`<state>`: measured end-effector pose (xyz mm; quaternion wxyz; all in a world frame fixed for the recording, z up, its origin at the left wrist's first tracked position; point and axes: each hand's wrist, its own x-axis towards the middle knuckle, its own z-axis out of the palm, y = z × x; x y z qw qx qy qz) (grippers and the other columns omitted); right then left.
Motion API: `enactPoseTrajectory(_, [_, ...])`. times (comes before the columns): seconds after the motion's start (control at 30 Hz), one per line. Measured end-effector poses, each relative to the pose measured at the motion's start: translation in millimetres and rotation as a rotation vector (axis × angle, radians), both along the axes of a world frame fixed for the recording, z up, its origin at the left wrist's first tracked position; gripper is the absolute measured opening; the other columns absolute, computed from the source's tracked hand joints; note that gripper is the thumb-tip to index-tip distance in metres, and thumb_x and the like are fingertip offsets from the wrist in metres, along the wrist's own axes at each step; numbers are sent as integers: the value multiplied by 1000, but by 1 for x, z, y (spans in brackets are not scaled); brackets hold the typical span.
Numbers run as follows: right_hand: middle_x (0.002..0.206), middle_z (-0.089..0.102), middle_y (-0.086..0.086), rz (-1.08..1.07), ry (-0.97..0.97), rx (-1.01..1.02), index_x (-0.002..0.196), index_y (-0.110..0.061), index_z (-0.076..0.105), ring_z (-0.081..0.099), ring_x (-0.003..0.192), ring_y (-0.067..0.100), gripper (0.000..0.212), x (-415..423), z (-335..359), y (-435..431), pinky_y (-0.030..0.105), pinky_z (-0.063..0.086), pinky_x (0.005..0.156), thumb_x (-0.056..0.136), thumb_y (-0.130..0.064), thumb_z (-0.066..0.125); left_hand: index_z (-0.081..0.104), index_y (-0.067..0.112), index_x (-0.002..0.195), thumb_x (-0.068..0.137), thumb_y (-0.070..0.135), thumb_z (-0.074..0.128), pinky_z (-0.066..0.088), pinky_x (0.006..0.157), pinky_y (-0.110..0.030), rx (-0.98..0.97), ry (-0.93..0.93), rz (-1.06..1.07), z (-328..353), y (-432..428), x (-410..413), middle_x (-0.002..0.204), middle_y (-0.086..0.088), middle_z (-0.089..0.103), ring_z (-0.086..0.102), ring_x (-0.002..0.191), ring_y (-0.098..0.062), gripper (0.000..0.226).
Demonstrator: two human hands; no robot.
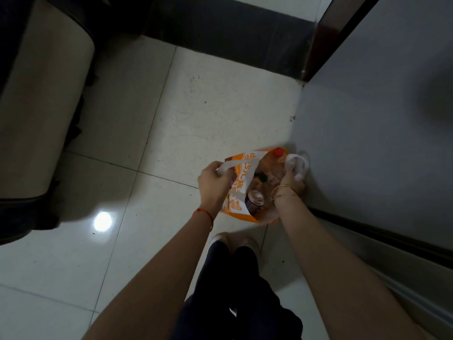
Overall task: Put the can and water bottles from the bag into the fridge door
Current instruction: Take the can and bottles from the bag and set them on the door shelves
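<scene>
An orange and white bag stands on the tiled floor beside the grey fridge. My left hand grips its white left handle. My right hand holds the white right handle, pulling the bag's mouth apart. Inside I see the silver top of a can, a bottle with a red cap and a dark green bottle cap. The rest of the bag's contents are hidden by its walls.
A beige sofa with dark trim fills the left side. A dark skirting runs along the far wall. The closed fridge door stands at the right. My legs and shoes are just behind the bag.
</scene>
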<state>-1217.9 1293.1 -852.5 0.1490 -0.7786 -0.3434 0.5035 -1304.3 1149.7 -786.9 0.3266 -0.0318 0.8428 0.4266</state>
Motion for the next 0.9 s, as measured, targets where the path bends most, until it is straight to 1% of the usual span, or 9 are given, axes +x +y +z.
enactPoseTrajectory(0.1, [115, 65, 11, -80, 167, -224, 124, -8, 55, 64, 101, 32, 65, 8, -11, -1, 40, 52, 79, 83, -58, 59, 70, 10, 94, 67, 24, 55, 59, 67, -36, 72, -48, -46, 8, 0, -6, 81, -9, 71, 69, 72, -24, 35])
enactPoseTrajectory(0.2, [143, 47, 13, -19, 230, -285, 143, -7, 37, 53, 124, 33, 52, 11, -10, -4, 40, 49, 85, 97, -29, 47, 73, 9, 92, 75, 8, 60, 46, 53, -13, 82, 13, -91, 12, -2, -1, 71, -1, 65, 60, 60, -1, 21])
enactPoseTrajectory(0.3, [112, 62, 10, -57, 90, -237, 125, -6, 52, 63, 96, 30, 48, 10, 0, -5, 35, 50, 77, 83, -20, 70, 74, 8, 85, 76, 1, 61, 36, 46, -8, 77, 57, 1, 14, -8, -2, 59, 7, 60, 53, 48, 7, 17])
enactPoseTrajectory(0.37, [105, 64, 9, 45, 30, -225, 118, -9, 60, 62, 92, 28, 44, 10, 0, -7, 31, 49, 76, 80, -25, 74, 74, 8, 84, 75, -1, 59, 37, 47, -9, 75, 41, 48, 14, -14, -8, 60, 8, 60, 53, 49, 8, 20])
enactPoseTrajectory(0.5, [102, 69, 11, 216, -128, -163, 108, -10, 67, 64, 95, 31, 73, 6, 6, -15, 38, 53, 83, 63, -68, 61, 76, 6, 91, 76, 4, 59, 55, 60, -34, 21, -59, 48, 10, -21, -16, 65, 2, 64, 57, 59, -9, 23])
enactPoseTrajectory(0.57, [98, 68, 15, 261, -266, -46, 99, -5, 71, 62, 94, 32, 80, 6, 9, -15, 34, 51, 83, 69, -76, 50, 76, 5, 98, 79, 9, 62, 56, 59, -32, -30, -180, -13, 11, -22, -23, 65, -1, 62, 58, 61, -17, 23])
enactPoseTrajectory(0.67, [101, 66, 16, 395, -356, -7, 99, -4, 72, 61, 98, 32, 59, 5, 28, -18, 31, 48, 80, 81, -58, 56, 70, 2, 113, 83, 9, 62, 50, 46, -17, -45, -355, -157, 23, -18, -28, 75, -5, 62, 56, 61, -13, 32])
enactPoseTrajectory(0.8, [98, 68, 17, 449, -281, -58, 96, -1, 70, 64, 96, 32, 40, 9, 54, -21, 40, 52, 85, 89, -36, 52, 67, 10, 119, 68, 44, 60, 53, 74, -34, 34, -355, -185, 45, -14, -21, 106, -14, 70, 66, 93, -30, 61])
enactPoseTrajectory(0.9, [88, 66, 10, 461, -280, -79, 78, -7, 68, 62, 89, 28, 34, 10, 73, -21, 36, 48, 77, 89, -35, 52, 63, 18, 121, 81, 50, 54, 50, 78, -36, 112, -329, -165, 63, -15, -12, 115, -13, 68, 65, 105, -32, 53])
